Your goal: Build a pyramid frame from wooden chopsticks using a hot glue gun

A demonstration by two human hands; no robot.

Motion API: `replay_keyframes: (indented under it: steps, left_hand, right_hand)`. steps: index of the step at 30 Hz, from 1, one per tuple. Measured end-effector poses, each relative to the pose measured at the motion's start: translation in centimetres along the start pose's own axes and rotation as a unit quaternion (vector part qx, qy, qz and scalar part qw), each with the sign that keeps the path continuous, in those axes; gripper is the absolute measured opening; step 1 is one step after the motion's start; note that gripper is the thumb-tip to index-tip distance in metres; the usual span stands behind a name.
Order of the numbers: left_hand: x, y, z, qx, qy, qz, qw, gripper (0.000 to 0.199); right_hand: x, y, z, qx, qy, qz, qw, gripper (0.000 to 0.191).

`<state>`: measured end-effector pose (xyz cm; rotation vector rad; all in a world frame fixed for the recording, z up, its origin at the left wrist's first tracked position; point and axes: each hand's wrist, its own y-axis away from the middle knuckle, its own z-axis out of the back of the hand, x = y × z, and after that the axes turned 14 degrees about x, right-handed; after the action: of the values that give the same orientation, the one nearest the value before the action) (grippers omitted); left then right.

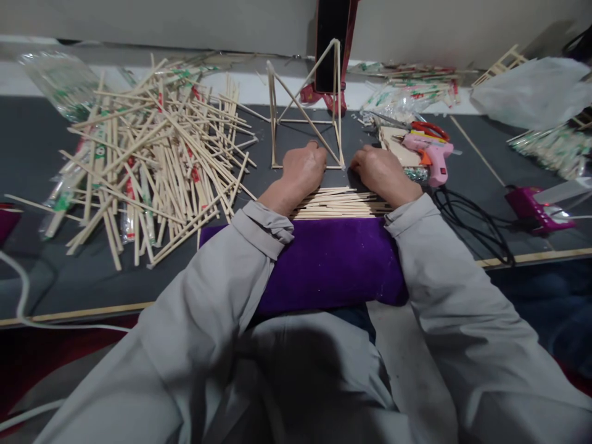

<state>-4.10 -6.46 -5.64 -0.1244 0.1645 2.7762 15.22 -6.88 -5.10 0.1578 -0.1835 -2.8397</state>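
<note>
A frame of glued wooden sticks [274,123] stands upright on the dark table. My left hand [305,168] is curled at its near bottom bar, fingers mostly turned away; whether it grips the bar is hidden. To the right of the frame's near corner, my right hand [382,172] is bent with its fingers pressed together, and what they hold, if anything, is too small to name. Below both hands lies a row of loose sticks [342,203], beside a purple cloth [328,262] under my forearms.
A big heap of chopsticks [161,154] covers the left side. On the right are a pink glue gun [435,154], black cables [476,219], a magenta power strip [539,209] and plastic bags [531,92]. A phone [332,46] stands behind the frame.
</note>
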Motion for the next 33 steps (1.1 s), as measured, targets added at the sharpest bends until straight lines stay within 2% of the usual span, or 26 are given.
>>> replay_keyframes:
  steps: [6,13,19,22,24,26,29,31,33]
  left_hand:
    - [-0.1,0.1,0.2,0.010,0.007,-0.002,1.000,0.037]
    - [-0.3,0.3,0.3,0.008,-0.013,0.003,1.000,0.037]
    - [-0.3,0.3,0.4,0.008,-0.025,0.003,1.000,0.038]
    - [-0.2,0.3,0.5,0.012,-0.018,-0.004,1.000,0.040]
    - [-0.2,0.2,0.4,0.016,-0.010,-0.008,1.000,0.040]
    - [-0.1,0.0,0.3,0.015,-0.003,-0.008,1.000,0.039]
    - [0.0,-0.2,0.0,0.007,0.010,-0.013,1.000,0.038]
    - [0.1,-0.3,0.0,0.006,0.015,-0.015,1.000,0.037]
    - [0.1,-0.3,-0.1,0.006,0.013,-0.015,1.000,0.039]
  right_hand:
    - [0.9,0.3,0.5,0.021,0.048,-0.015,0.998,0.044]
    - [2.4,1.0,0.6,0.020,0.047,-0.020,0.999,0.050]
    - [1.9,-0.5,0.0,0.012,0.023,-0.047,0.999,0.051]
    - [0.6,-0.9,0.1,0.001,-0.021,-0.057,0.998,0.045]
    - [-0.3,-0.6,0.5,-0.028,-0.078,-0.058,0.995,0.040]
    - [-0.9,0.0,1.0,-0.054,-0.149,-0.051,0.986,0.035]
    - [-1.5,1.0,1.3,-0.056,-0.244,-0.038,0.967,0.031]
    - [-1.7,1.1,1.1,-0.052,-0.261,-0.034,0.963,0.031]
    - [-1.8,0.9,0.5,-0.051,-0.232,-0.031,0.971,0.034]
